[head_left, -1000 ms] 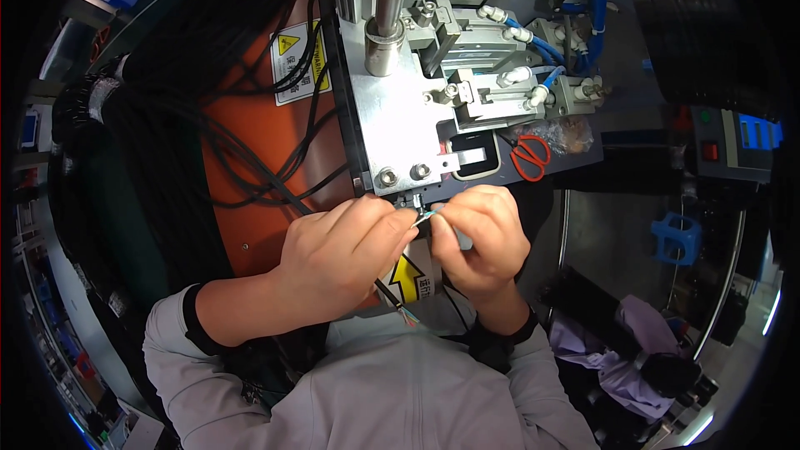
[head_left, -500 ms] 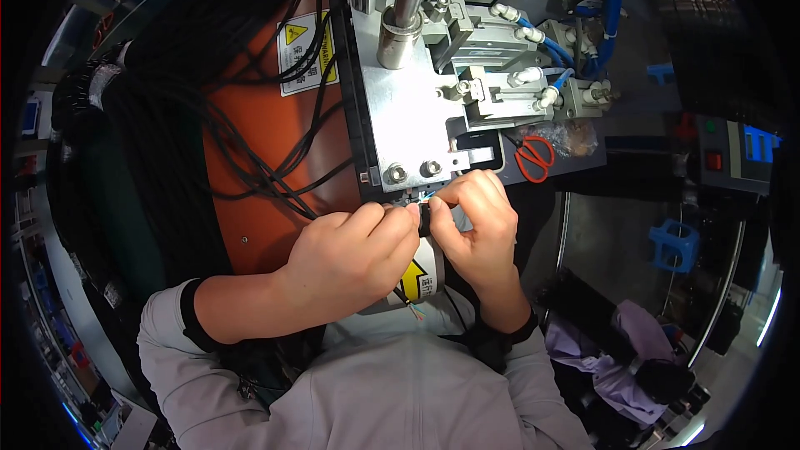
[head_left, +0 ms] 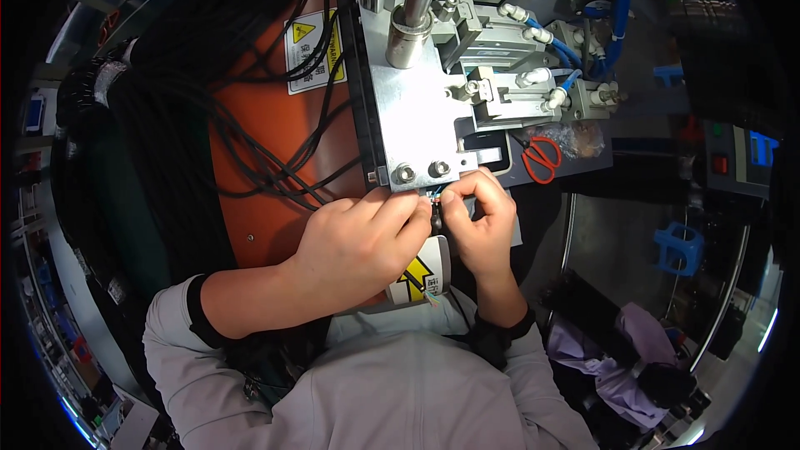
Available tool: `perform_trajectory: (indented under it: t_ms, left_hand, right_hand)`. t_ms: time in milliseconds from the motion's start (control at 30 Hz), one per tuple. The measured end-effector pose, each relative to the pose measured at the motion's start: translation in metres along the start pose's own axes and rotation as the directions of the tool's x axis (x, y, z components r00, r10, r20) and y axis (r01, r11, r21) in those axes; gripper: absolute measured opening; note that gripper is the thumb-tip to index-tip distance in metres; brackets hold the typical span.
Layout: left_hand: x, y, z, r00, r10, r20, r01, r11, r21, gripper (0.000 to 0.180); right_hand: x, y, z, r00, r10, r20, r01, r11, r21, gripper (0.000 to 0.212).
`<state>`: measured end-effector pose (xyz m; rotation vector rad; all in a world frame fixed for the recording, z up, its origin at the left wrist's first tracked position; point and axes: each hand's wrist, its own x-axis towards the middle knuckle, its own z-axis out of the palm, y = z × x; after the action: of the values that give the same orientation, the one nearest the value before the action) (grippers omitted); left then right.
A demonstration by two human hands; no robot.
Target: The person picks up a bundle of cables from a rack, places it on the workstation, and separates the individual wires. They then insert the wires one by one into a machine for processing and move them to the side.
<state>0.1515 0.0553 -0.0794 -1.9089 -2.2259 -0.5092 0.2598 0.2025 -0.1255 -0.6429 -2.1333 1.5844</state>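
Head view: my left hand and right hand meet fingertip to fingertip just under the lower edge of a metal mounting plate, both pinched narrowly on a small bundle of thin coloured wires. The wires are mostly hidden by my fingers, so I cannot tell how they end. Two hex bolts sit in the plate right above the pinch. Below my hands a yellow-and-black warning label shows on a white tag. To the left, black cables trail across an orange panel. Above the plate stand a steel cylinder and pneumatic fittings with blue hoses. Red-handled scissors lie just right of the plate.
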Motion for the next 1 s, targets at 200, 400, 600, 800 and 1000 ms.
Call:
perform_trajectory:
  t_ms: [200, 400, 600, 800, 1000]
  left_hand:
    - [-0.001, 0.0, -0.003, 1.0, 0.003, -0.011, -0.002, 0.998, 0.056, 0.023]
    - [-0.005, 0.002, -0.011, 0.997, -0.018, 0.075, 0.015, 0.999, 0.048, 0.026]
    - [-0.01, 0.006, -0.016, 0.986, -0.092, 0.139, 0.076, 0.99, 0.121, 0.028]
    - [-0.007, -0.002, -0.011, 0.994, -0.106, -0.003, 0.106, 0.993, 0.049, 0.028]
    - [0.009, -0.005, -0.013, 0.94, 0.131, -0.314, -0.126, 0.991, 0.035, 0.022]
  right_hand:
    - [0.006, -0.006, 0.0, 0.918, -0.397, 0.001, 0.385, 0.89, -0.242, 0.008]
    - [-0.003, 0.002, 0.006, 0.987, -0.152, -0.059, 0.146, 0.986, -0.083, 0.011]
    - [-0.003, 0.009, 0.001, 0.995, -0.008, -0.098, 0.024, 0.986, 0.162, 0.014]
    - [0.0, -0.019, -0.015, 0.76, -0.599, 0.254, 0.559, 0.801, 0.216, 0.02]
    - [-0.006, -0.021, -0.013, 0.85, -0.524, 0.05, 0.485, 0.816, 0.314, 0.022]
